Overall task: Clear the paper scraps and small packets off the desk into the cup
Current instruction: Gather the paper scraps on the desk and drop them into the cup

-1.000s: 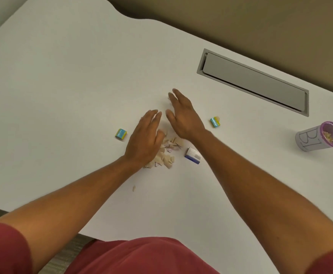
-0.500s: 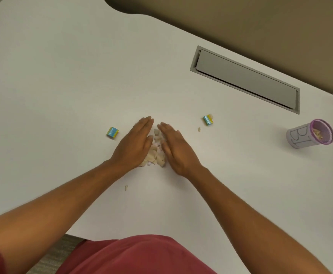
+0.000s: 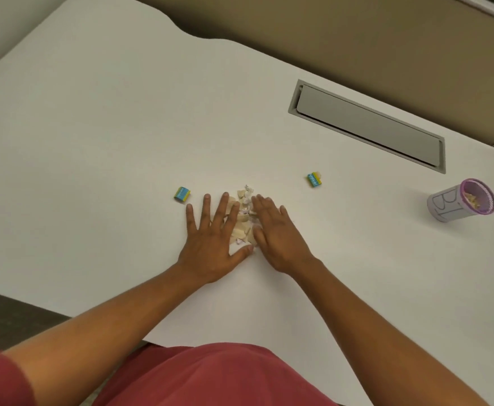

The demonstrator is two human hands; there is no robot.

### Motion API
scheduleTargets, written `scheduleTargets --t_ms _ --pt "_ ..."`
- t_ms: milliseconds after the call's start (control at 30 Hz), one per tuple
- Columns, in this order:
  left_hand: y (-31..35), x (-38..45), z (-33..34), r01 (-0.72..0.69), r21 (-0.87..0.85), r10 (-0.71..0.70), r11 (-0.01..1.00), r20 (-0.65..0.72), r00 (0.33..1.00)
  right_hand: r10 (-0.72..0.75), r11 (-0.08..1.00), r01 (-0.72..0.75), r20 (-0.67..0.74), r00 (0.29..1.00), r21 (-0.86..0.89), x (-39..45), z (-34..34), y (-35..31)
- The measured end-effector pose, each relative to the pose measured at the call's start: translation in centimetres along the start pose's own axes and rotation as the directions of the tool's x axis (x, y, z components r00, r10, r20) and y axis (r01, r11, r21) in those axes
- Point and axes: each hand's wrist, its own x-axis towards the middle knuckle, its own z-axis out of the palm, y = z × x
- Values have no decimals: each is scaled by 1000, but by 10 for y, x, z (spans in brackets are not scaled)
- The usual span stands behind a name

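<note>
A: What is the surface like?

B: A plain white desk with a wavy far edge. Beyond that edge runs a tan panel. A long grey cable hatch is set flush into the desktop, and I will place everything else by it.

A: Go on, what lies around?

B: On the near side of the hatch, just off its middle, sits a small blue and yellow packet. A second blue packet lies well to the left of the hatch and nearer the person. Off the hatch's right end, on the near side, is the cup, white with a purple rim and black marker letters on its wall, with some beige bits already inside. Nothing lies between the cup and the hands.

A: And the scraps?

B: The pile of paper scraps, beige with a few white pieces, lies on the near side of the hatch's left end, well apart from it, squeezed between the two hands.

A: How are the fingers?

B: The left hand lies flat, fingers straight and spread, thumb reaching under the pile. The right hand has straight fingers held together, its edge against the scraps. Both touch the pile; neither grips anything. Red sleeves and a red shirt show at the bottom.
</note>
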Motion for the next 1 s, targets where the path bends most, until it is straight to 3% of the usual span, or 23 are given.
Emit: scheduleTargets --t_ms 67,167,267,400,500,567,633,700,833,1000 --pt "-6 -6 0 -4 -12 4 1000 -14 1000 -23 999 25 -75 997 28 -7 -1 -2" --pt "-23 -22 2 -35 -113 26 993 -73 997 81 987 -55 -170 982 149 -8 -8 0" --pt "-29 -28 5 -53 -166 44 985 -58 997 128 979 -113 -76 989 170 11 -12 -3" --pt "-21 -16 2 -73 -142 70 987 -29 997 31 997 -33 20 999 75 30 -6 -17" --pt "-28 -18 -7 -97 -251 93 963 -29 995 2 981 -10 39 999 196 19 -3 -22" --pt "-39 -28 -18 -99 -306 92 947 -36 995 40 960 -19 -72 997 278 2 -3 -19" --pt "-54 -41 -28 -47 -303 32 952 -56 998 103 969 -42 -243 965 244 -21 -2 -15" --pt "-66 -53 -34 11 -275 -30 961 -65 997 168 965 -91 -313 935 246 -44 3 -11" --pt "-71 -62 -26 98 -416 -120 904 -29 992 315 878 -232 -141 939 418 -63 22 -17" --pt "-47 -35 -16 44 -403 -92 914 -100 991 433 765 -280 -141 890 579 -41 30 -25"
